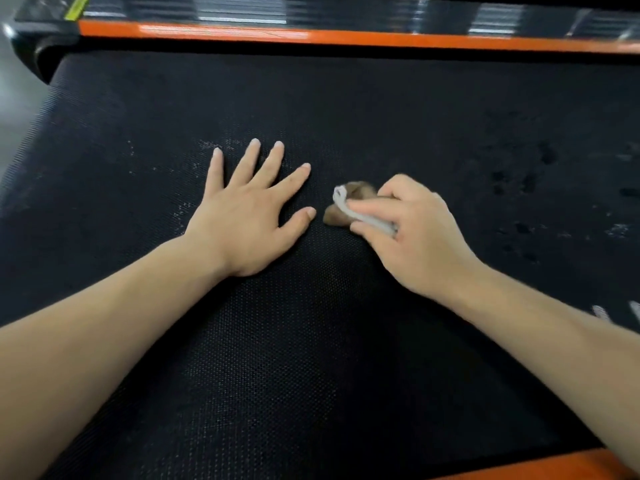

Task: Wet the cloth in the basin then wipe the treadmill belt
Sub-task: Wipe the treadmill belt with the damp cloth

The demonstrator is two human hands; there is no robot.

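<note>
Both hands are working low: the left hand is lying flat, fingers spread, bracing on the treadmill belt, while the right hand is gripping the bunched cloth, seemingly damp, just beside it, scrubbing.

The treadmill belt fills the middle of the view. The left hand lies flat on it, left of centre, with its fingers spread and pointing away from the person. Just to the right, and apart from it, the right hand holds the cloth against the belt (a part of the cloth sticks out toward the left hand). Behind the belt a far side rail runs from left to right. A near side rail lies before the belt, at the lower right. The floor lies beside the belt at the far left.
</note>
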